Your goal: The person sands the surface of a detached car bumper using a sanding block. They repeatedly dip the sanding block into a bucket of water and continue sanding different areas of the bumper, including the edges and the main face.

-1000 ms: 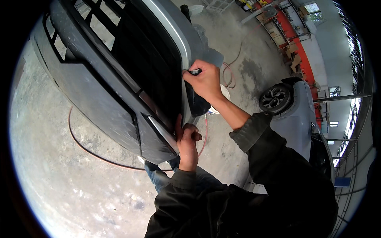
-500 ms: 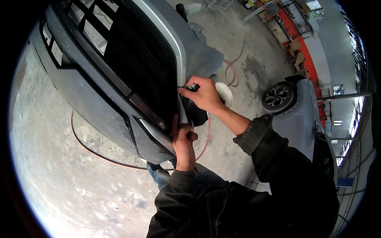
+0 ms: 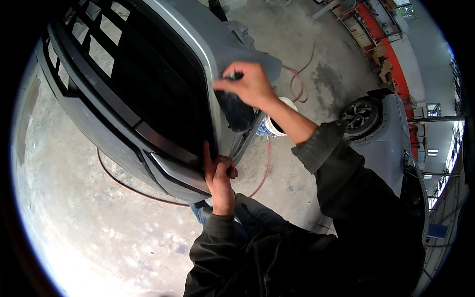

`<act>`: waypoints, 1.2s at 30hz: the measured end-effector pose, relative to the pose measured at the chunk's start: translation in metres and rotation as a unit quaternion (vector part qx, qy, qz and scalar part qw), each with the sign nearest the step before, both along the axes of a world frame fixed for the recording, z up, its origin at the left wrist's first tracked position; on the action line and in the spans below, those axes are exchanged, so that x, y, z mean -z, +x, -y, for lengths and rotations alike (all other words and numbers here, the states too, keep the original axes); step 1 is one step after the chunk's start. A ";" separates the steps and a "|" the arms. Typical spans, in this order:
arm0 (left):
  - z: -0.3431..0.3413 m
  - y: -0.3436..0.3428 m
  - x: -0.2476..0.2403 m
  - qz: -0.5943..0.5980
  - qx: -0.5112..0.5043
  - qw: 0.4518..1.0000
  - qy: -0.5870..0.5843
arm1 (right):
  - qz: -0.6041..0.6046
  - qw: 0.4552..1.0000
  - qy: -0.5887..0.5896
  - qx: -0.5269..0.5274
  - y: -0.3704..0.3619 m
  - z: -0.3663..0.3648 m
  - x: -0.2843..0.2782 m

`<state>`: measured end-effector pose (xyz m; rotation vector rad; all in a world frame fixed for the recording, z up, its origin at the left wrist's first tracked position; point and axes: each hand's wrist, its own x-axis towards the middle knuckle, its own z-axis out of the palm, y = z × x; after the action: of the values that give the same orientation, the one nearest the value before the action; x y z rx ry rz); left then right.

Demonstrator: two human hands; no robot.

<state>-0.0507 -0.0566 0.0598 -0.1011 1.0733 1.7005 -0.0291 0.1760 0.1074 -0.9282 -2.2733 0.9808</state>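
- Right hand (image 3: 248, 85) pinches a black sheet (image 3: 234, 115) by the edge of the bumper (image 3: 111, 136) ahead; contact blurred.
- Left hand (image 3: 220, 174) touches the bumper, forefinger extended; cannot tell whether it grips.
- Likely edge work; next stroke calls for steady bracing.

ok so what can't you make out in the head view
All in the head view:
What, if anything, the right hand pinches: covered by its blurred fingers
Inside of the white bucket: partly behind the right forearm
Upper end of the grey bumper: cut off by the top edge
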 end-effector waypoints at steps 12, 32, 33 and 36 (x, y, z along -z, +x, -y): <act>-0.008 0.003 0.020 -0.170 0.039 0.985 -0.003 | -0.071 0.997 -0.021 0.011 -0.014 -0.011 -0.009; -0.018 0.014 0.029 -0.235 0.027 0.971 -0.033 | -0.107 0.994 0.037 0.008 -0.008 -0.024 0.003; -0.020 0.016 0.026 -0.237 0.031 0.970 -0.042 | -0.111 0.993 0.035 0.003 0.001 -0.016 0.012; -0.018 0.014 0.032 -0.235 0.024 0.971 -0.033 | -0.071 0.986 0.106 -0.104 0.021 -0.001 0.032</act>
<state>-0.0362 -0.0388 0.0279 0.2977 1.4663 1.6869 -0.0077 0.1772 0.0749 -0.5239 -2.3295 0.8378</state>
